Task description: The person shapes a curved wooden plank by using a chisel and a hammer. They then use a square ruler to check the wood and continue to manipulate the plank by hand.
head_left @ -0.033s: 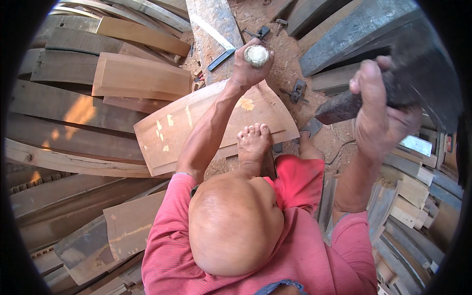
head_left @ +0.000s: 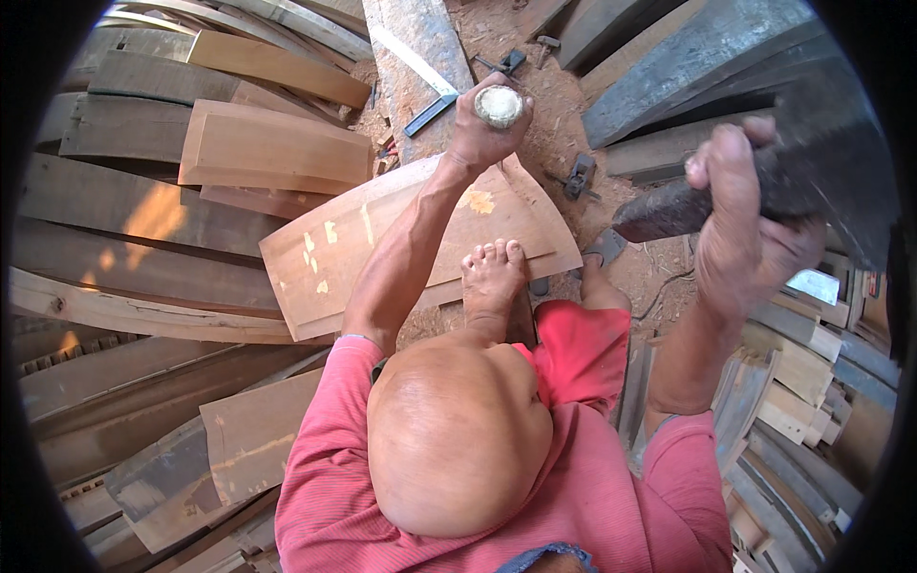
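Chisel handle [head_left: 499, 105] made of pale wood sticks up out of the left hand [head_left: 480, 134]. Its round top end shows, and the fingers are wrapped tight around it. The blade below the hand cannot be seen. This hand is far out in the middle of the view, right over the far edge of a wide curved board [head_left: 382, 244].

Dark and heavy, the wooden mallet [head_left: 812, 162] is gripped tight by the right hand [head_left: 740, 224], with the fingers closed around it. That hand is up high on the right side, well apart from the chisel.

The curved board is light brown with pale chipped spots. It lies on the ground, and a bare foot [head_left: 492, 277] is pressing on its near edge. A red sleeve [head_left: 334, 430] covers the upper part of the left arm, and red shorts [head_left: 578, 349] show near the foot.

Just past the left hand, a long grey plank [head_left: 415, 57] runs away to the far side. A dark metal tool [head_left: 432, 113] lies on it, close to the chisel. Another small metal tool [head_left: 580, 177] sits on the red dirt to the right of the board.

Many more curved boards [head_left: 272, 148] are stacked on the left. Grey planks [head_left: 688, 67] lean on the far right.
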